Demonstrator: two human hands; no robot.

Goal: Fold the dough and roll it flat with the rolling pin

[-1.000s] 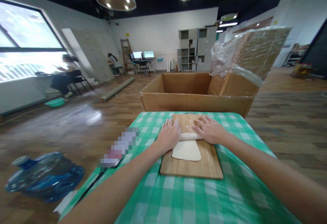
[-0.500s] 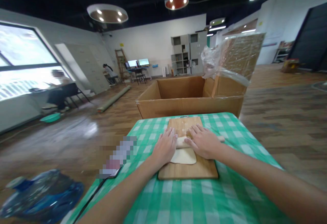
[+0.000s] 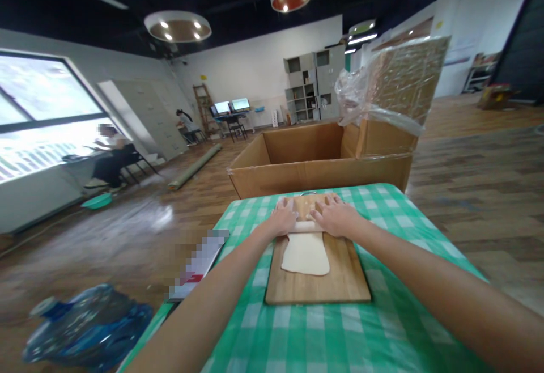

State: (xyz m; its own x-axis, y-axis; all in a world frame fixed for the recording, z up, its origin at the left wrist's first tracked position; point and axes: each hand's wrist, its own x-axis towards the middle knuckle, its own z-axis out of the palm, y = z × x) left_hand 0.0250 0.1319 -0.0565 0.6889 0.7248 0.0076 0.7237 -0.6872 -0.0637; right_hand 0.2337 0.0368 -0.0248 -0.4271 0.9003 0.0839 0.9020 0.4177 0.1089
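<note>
A sheet of pale dough (image 3: 306,255) lies flat on the wooden cutting board (image 3: 317,292), its near edge rounded. Across its far end rests a light rolling pin (image 3: 306,227). My left hand (image 3: 284,217) presses on the pin's left part, palm down, with its fingers stretched forward. On the right part lies my right hand (image 3: 336,216), also palm down and fingers extended. Between the two hands the middle of the pin shows; its ends are hidden under them.
The board is on a table with a green checked cloth (image 3: 293,339). Beyond its far edge stands a large open cardboard box (image 3: 306,177). A blurred-out flat object (image 3: 199,268) lies at the left edge, above a blue water jug (image 3: 91,325). Two people sit farther back.
Both hands have pushed the rolling pin away from me, toward the far end of the board. More of the dough sheet now shows behind it. The view has shifted slightly.
</note>
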